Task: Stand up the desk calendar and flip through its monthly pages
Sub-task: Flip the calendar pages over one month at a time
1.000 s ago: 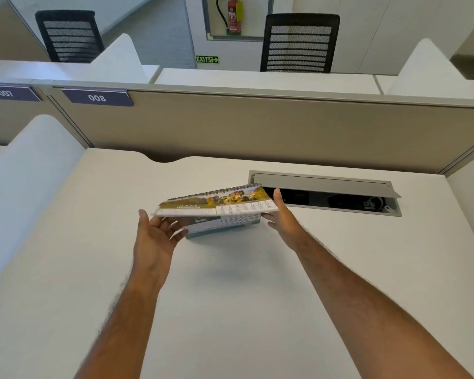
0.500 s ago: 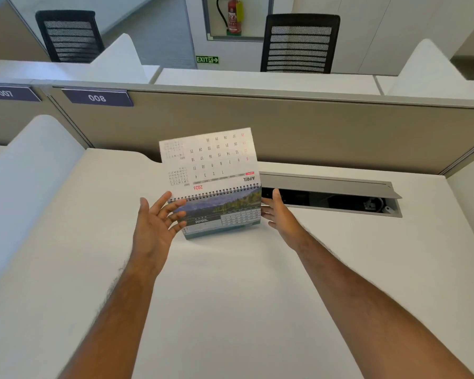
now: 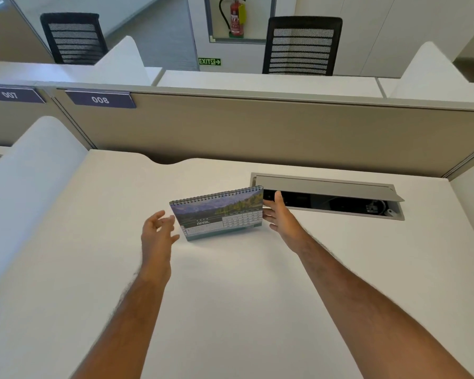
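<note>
The desk calendar (image 3: 216,213) stands upright on the white desk (image 3: 230,296), spiral binding on top, showing an APRIL page with a mountain and forest photo. My left hand (image 3: 159,231) hovers just left of the calendar's lower corner, fingers spread and slightly blurred, holding nothing. At the calendar's right edge, my right hand (image 3: 278,214) has its fingers resting against the side of the calendar; whether it pinches it is unclear.
An open cable hatch (image 3: 326,196) with a raised grey lid lies in the desk right behind my right hand. A beige partition (image 3: 257,132) bounds the far edge, and a white curved divider (image 3: 25,192) stands at the left. Two black chairs stand beyond.
The page that was lifted and stood vertical above the spiral has gone over the back. The calendar now shows the April page. My left hand has come away from the calendar.
</note>
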The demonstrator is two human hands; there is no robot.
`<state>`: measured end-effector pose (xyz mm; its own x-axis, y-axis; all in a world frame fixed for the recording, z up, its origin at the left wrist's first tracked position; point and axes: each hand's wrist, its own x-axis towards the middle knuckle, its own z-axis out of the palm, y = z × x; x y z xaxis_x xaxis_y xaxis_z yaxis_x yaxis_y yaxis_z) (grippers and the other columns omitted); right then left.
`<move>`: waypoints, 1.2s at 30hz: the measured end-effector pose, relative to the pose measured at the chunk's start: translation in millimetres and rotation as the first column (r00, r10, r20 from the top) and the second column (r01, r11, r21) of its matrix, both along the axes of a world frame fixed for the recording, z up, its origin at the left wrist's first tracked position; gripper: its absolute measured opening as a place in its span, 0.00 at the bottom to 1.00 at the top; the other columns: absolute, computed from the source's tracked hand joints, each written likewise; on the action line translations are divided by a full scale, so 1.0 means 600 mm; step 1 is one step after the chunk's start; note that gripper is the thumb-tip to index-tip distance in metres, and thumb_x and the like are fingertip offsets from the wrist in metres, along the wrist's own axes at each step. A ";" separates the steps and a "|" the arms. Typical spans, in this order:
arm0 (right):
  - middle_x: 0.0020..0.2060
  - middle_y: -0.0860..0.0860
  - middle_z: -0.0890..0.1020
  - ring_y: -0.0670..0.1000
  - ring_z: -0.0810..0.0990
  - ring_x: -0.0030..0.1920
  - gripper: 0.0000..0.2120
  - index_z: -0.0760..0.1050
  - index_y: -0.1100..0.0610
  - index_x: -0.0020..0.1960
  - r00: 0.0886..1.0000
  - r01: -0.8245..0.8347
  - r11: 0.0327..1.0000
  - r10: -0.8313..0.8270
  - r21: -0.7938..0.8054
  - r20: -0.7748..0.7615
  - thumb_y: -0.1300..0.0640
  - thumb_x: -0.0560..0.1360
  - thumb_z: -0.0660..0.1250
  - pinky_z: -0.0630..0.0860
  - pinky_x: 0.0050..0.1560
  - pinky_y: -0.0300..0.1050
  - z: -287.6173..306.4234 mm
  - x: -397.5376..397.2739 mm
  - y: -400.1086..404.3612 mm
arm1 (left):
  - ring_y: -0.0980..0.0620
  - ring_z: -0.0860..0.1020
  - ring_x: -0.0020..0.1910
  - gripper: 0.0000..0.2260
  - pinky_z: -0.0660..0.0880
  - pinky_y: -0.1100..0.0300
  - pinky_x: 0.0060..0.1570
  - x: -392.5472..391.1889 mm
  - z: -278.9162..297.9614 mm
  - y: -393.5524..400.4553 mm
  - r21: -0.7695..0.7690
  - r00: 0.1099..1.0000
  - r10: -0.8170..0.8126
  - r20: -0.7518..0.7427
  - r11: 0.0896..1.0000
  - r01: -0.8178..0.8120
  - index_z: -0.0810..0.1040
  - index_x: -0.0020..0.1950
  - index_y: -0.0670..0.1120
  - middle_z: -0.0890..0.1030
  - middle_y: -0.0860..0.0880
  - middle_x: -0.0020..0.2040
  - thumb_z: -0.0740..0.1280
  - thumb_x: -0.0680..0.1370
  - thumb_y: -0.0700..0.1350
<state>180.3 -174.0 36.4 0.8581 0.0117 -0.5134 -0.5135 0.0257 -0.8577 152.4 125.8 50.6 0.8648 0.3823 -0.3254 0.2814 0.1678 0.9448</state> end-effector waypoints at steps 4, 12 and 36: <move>0.72 0.55 0.74 0.56 0.70 0.74 0.36 0.70 0.49 0.75 1.000 -0.003 1.000 0.003 -0.007 0.002 0.31 0.81 0.40 0.57 0.77 0.61 -0.002 0.000 -0.001 | 0.49 0.79 0.69 0.21 0.77 0.46 0.68 -0.024 -0.016 -0.021 0.068 0.979 -0.174 -0.104 0.981 0.182 0.74 0.77 0.49 0.79 0.49 0.72 0.70 0.84 0.45; 0.72 0.55 0.75 0.56 0.70 0.73 0.36 0.69 0.49 0.75 1.000 0.000 1.000 0.000 -0.005 0.005 0.31 0.81 0.39 0.57 0.77 0.62 -0.007 -0.001 -0.001 | 0.46 0.75 0.74 0.27 0.74 0.46 0.70 -0.048 -0.023 -0.035 0.158 0.979 -0.154 -0.136 0.972 0.175 0.71 0.81 0.51 0.78 0.47 0.75 0.73 0.83 0.48; 0.63 0.48 0.78 0.51 0.73 0.67 0.27 0.75 0.38 0.58 1.000 0.006 1.000 -0.006 -0.013 -0.004 0.29 0.80 0.40 0.58 0.77 0.61 -0.003 -0.002 0.005 | 0.60 0.85 0.44 0.03 0.77 0.68 0.36 -0.055 -0.041 -0.016 0.213 0.991 0.026 -0.128 0.977 0.001 0.87 0.50 0.49 0.89 0.56 0.41 0.77 0.79 0.48</move>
<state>179.2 -170.9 34.5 0.8560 -0.0003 -0.5170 -0.5169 0.0178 -0.8559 119.7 116.3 26.0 0.8156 0.4650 -0.3442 0.4023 -0.0282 0.9151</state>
